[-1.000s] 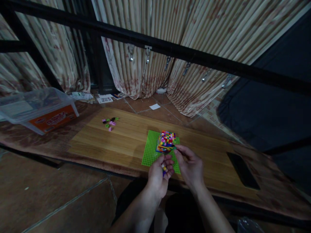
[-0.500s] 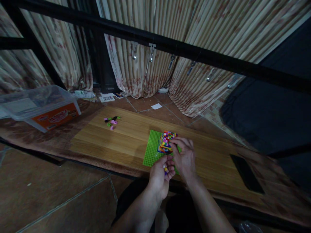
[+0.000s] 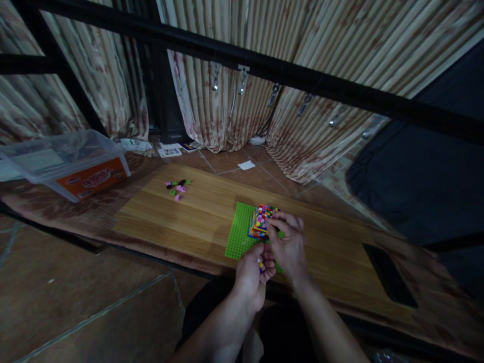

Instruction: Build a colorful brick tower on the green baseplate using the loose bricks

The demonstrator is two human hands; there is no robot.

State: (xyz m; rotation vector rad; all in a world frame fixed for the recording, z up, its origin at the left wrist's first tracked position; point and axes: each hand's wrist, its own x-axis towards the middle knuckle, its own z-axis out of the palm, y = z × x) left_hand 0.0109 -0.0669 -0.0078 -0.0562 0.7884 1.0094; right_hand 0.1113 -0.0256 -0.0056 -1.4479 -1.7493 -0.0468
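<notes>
A green studded baseplate (image 3: pixel 238 234) lies on the wooden board. On it stands a low stack of multicoloured toy bricks (image 3: pixel 260 219), its top covered in small coloured pieces. My right hand (image 3: pixel 290 242) is at the stack's right side, thumb and forefinger pinched at its top; whether a small brick sits between the fingertips is hidden. Just in front, over the plate's near edge, my left hand (image 3: pixel 252 269) is cupped palm up, fingers curled round several small loose bricks (image 3: pixel 260 264), white, yellow and purple.
Loose pink, green and black bricks (image 3: pixel 178 188) lie at the board's (image 3: pixel 196 222) far left. A clear plastic box (image 3: pixel 94 156) with an orange label stands left of them. A black phone-like slab (image 3: pixel 389 275) lies to the right. A dark metal bar (image 3: pixel 227 48) crosses above.
The whole view has shifted slightly, so everything sits a little further right. Both hands stay in nearly the same place against the baseplate and stack.
</notes>
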